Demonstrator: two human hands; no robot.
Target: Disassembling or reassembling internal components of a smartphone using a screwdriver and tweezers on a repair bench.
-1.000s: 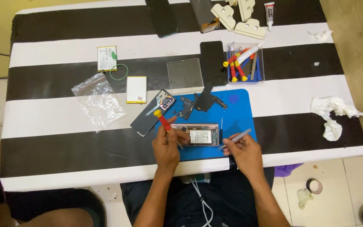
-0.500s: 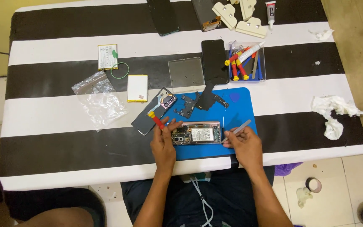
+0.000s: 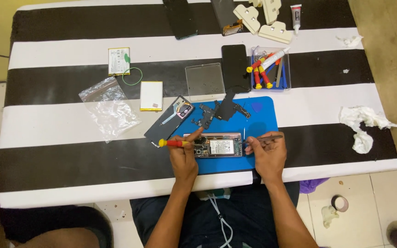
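opened phone on mat, tool tray behind

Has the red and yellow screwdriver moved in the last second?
Yes. The red and yellow screwdriver in the left hand swung from pointing upward to lying level, its tip at the opened phone on the blue mat.

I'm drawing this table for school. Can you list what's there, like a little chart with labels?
Left hand: holds a red and yellow screwdriver
Right hand: holds grey tweezers
Between the hands: opened phone
Under it: blue mat
Table: black and white stripes
Far side: tool tray, clear lid
Right side: crumpled tissue
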